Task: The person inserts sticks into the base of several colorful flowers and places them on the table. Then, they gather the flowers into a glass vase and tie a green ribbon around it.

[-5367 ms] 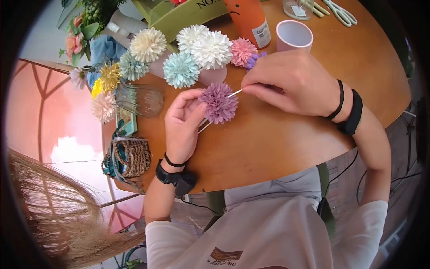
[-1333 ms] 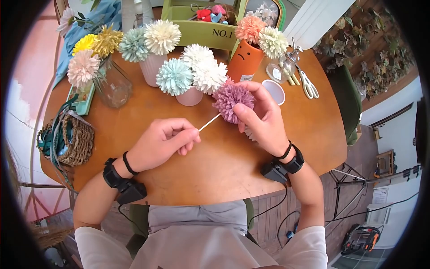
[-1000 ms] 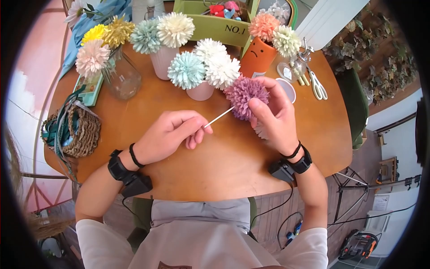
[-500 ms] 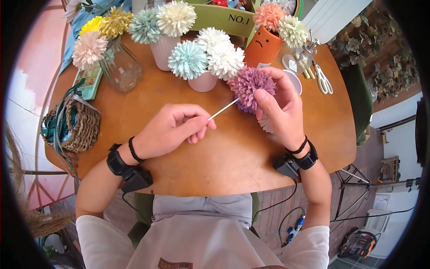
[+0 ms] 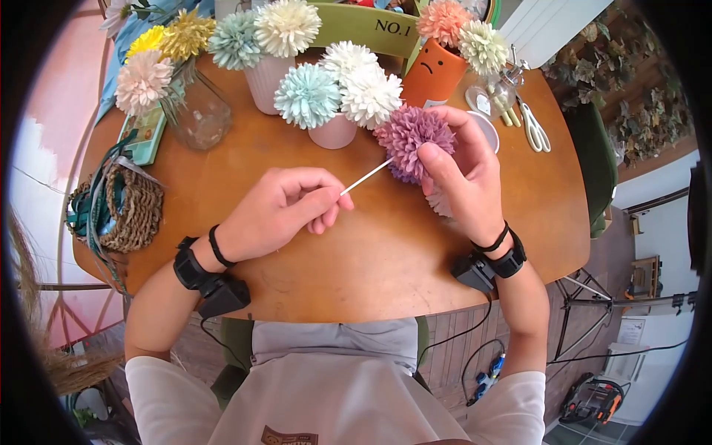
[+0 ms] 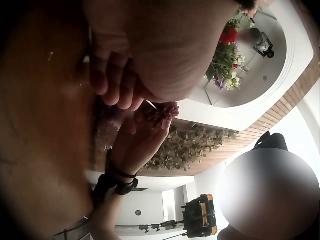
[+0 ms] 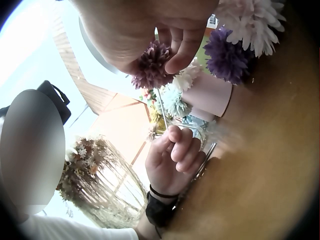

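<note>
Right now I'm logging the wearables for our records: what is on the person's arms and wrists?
Each wrist carries a thin black band and a black strap with a small black box, on the left wrist and the right wrist. A black cable hangs from the right box. White sleeves cover the upper arms; forearms are bare.

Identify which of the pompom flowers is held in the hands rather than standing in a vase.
The mauve pompom flower: right hand grips its head, left hand pinches its white stem.

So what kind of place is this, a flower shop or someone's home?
Probably a craft or floral workshop, though I can't be sure. The round wooden table holds vases of paper pompom flowers, white-handled scissors and a woven basket of ribbon, and a green crate marked NO.1 suggests numbered workstations.
</note>
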Available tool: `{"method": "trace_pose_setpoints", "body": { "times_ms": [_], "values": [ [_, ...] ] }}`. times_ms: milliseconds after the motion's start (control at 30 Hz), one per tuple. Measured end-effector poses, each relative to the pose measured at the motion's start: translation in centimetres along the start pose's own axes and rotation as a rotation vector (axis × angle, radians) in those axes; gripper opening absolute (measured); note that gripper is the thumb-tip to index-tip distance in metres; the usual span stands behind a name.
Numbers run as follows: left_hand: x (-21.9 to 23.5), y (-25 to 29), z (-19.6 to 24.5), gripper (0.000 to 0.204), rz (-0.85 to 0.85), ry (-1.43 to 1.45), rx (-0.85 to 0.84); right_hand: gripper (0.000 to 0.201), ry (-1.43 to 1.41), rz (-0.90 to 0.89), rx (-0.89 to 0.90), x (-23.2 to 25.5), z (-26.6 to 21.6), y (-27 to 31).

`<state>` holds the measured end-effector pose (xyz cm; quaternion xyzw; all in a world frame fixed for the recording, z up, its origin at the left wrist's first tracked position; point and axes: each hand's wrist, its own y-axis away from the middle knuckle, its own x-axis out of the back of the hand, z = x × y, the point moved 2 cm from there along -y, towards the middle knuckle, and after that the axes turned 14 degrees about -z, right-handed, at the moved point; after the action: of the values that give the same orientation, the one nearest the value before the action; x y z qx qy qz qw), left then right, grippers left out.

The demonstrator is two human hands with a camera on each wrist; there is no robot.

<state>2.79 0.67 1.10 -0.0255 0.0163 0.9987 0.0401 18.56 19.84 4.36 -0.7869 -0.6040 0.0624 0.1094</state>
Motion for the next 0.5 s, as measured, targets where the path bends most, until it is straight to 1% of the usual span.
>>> {"method": "trace_pose_setpoints", "body": {
  "times_ms": [133, 233, 500],
  "values": [
    [0.08, 0.02, 0.12, 0.025, 0.002, -0.021, -0.007, 0.042, 0.029, -0.010, -0.006, 0.15, 0.01, 0.02],
    [0.08, 0.05, 0.16, 0.024, 0.005, -0.040, 0.020, 0.042, 0.025, -0.032, -0.013, 0.26, 0.02, 0.06],
    [0.03, 0.01, 0.07, 0.022, -0.006, 0.028, -0.017, 0.042, 0.015, -0.011, -0.016, -0.12, -0.29, 0.02]
  ]
}}
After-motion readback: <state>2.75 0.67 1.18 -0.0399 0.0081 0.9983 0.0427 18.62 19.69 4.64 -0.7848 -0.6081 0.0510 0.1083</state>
